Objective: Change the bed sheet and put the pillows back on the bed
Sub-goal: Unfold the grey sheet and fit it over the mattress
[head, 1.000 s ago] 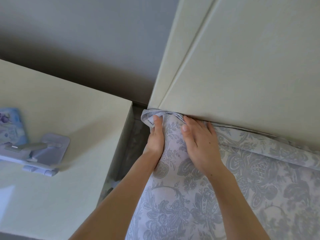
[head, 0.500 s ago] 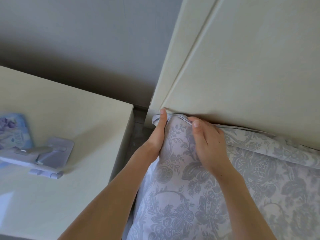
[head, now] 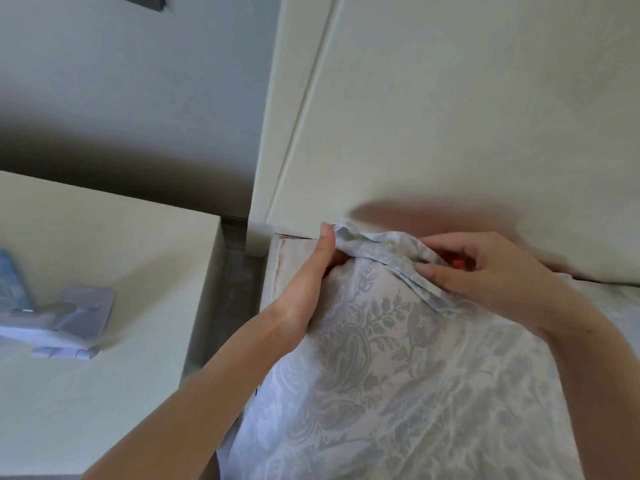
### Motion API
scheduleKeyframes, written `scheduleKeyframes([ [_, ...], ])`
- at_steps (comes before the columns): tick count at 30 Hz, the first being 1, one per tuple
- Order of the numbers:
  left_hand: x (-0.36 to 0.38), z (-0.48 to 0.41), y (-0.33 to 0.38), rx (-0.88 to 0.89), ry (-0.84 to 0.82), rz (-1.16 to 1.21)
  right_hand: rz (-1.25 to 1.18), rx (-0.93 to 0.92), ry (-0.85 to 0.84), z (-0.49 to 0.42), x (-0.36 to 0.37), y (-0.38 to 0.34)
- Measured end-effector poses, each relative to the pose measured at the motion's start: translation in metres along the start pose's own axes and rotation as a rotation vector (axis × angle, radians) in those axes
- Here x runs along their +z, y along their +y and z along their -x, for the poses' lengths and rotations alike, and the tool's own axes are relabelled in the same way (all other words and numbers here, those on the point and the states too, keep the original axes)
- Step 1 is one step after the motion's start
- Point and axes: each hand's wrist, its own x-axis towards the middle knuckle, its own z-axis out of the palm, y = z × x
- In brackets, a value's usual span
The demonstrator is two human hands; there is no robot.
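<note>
The bed sheet (head: 398,358) is pale with a grey-blue floral print and covers the bed at the lower right. Its corner is bunched up near the cream headboard (head: 450,116). My left hand (head: 304,278) grips the sheet's corner edge, thumb on top, fingers tucked under the cloth. My right hand (head: 485,268) pinches the folded hem just to the right, fingers curled. The bare mattress corner (head: 287,251) shows to the left of the sheet. No pillows are in view.
A cream bedside table (head: 104,271) stands at the left, with a narrow gap between it and the bed. On it lie a lilac stand (head: 69,320) and a blue patterned item (head: 10,285). A grey wall (head: 138,98) rises behind.
The sheet corner has been pulled off the mattress corner and to the right, baring the mattress. Both hands went from flat on the cloth to gripping its edge.
</note>
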Motion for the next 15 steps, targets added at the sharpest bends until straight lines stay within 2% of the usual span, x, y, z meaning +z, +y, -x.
scheduleKeyframes([
  [2,0.003,0.002,0.008,-0.029,0.006,-0.008,0.01,0.074,0.021,0.003,-0.007,-0.002],
  [4,0.003,0.006,0.004,-0.034,0.008,-0.022,0.025,0.101,0.185,0.004,-0.012,-0.008],
  [5,0.002,0.009,0.003,-0.028,0.035,-0.029,0.106,0.068,0.306,0.004,-0.016,-0.013],
  [9,-0.004,0.017,-0.005,0.027,0.091,-0.04,0.794,-0.045,0.924,-0.002,-0.042,-0.043],
  [11,-0.001,0.02,-0.007,0.057,0.085,-0.022,0.889,-0.08,1.062,-0.018,-0.035,-0.06],
  [12,0.001,0.022,-0.007,0.07,0.086,-0.012,0.876,-0.09,1.046,-0.03,-0.023,-0.065],
  [13,0.001,0.024,-0.01,0.084,0.099,-0.009,0.79,-0.083,0.956,-0.039,-0.007,-0.066],
  [15,0.0,0.025,-0.017,0.101,0.117,-0.011,0.433,-0.046,0.695,-0.049,0.019,-0.059],
])
